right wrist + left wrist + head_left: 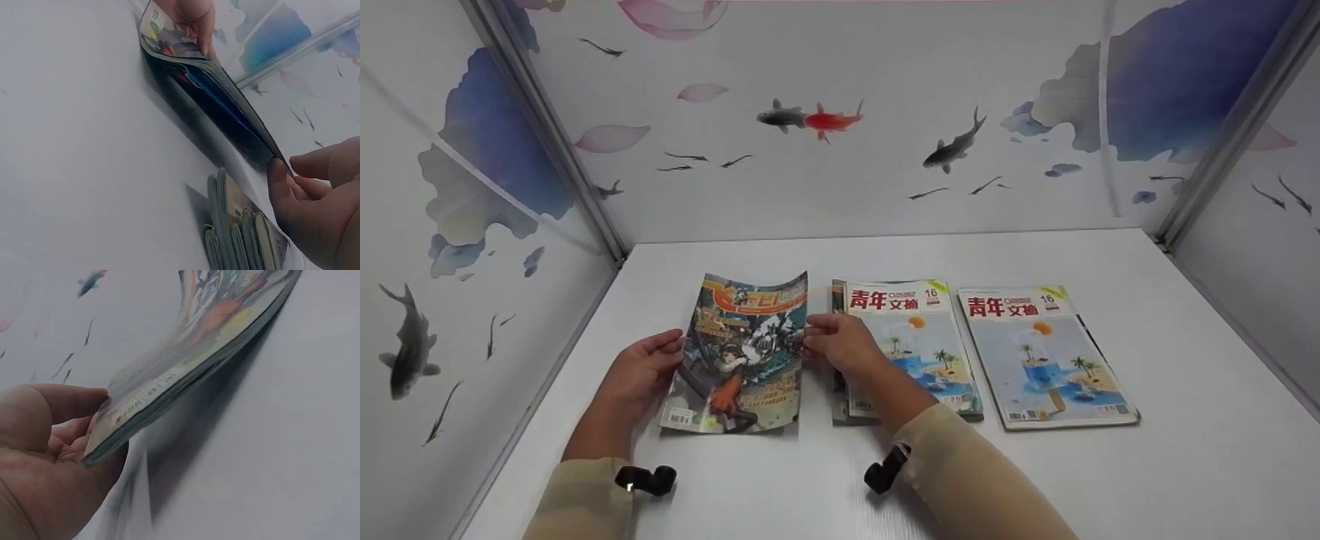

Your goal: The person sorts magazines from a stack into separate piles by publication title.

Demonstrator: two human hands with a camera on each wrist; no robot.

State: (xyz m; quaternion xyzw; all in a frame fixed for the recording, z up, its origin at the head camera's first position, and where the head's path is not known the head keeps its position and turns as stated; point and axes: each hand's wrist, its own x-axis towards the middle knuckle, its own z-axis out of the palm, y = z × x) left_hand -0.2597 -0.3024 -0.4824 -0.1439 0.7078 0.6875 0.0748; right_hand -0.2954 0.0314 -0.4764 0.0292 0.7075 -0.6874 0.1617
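A comic-style magazine (742,352) with an orange masthead and a red-clad figure is held between the two hands, slightly bowed. My left hand (634,375) grips its left edge, thumb on the cover and fingers underneath, as the left wrist view shows. At the opposite edge my right hand (847,345) pinches the magazine between thumb and fingers. In both wrist views its underside stands off the white table, with a shadow below. Just right of it, partly behind the right forearm, lies a pile of magazines (915,304) topped by a pale cover with red lettering.
Farther right on the table (735,487) lies another magazine (1050,360) with the same beach-and-drink cover, over a darker edge. White panels (840,195) printed with fish and petals enclose the table at the back and sides.
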